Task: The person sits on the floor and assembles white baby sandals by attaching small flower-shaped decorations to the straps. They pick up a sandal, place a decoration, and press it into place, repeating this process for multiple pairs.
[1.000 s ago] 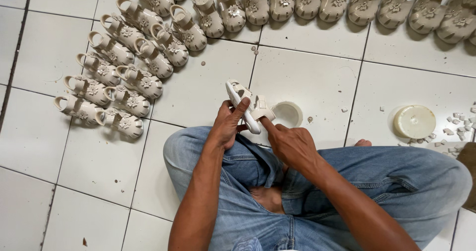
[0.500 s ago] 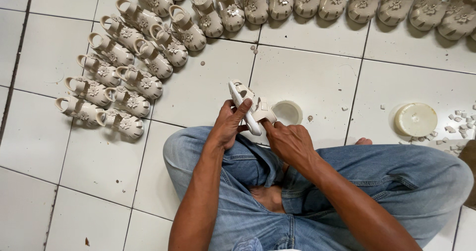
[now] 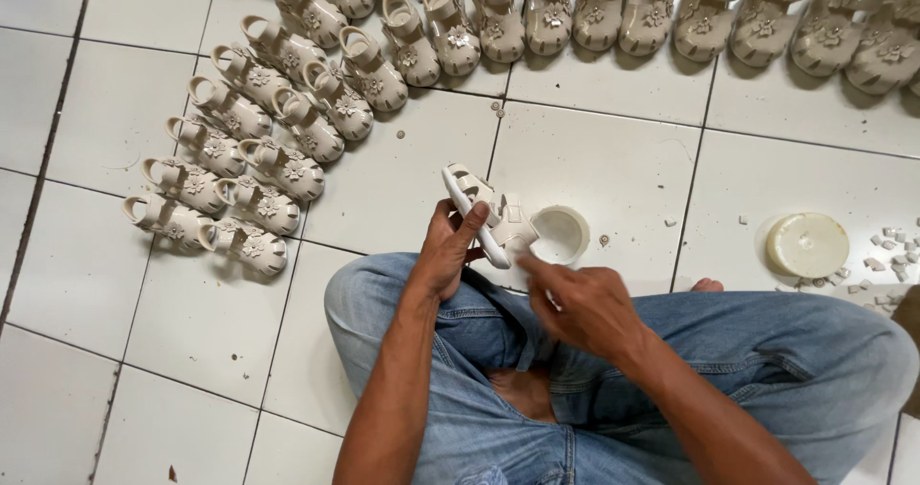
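We grip cream sandal (image 3: 479, 212) in left hand (image 3: 446, 255), long axis slanting away; right hand (image 3: 585, 303) loosely curled, empty, fingertip at sandal's near end, beside small white cup (image 3: 559, 235).

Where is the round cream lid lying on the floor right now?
In the head view, the round cream lid lies flat on the white tiled floor at the right, beside scattered small chips, beyond the person's right knee.
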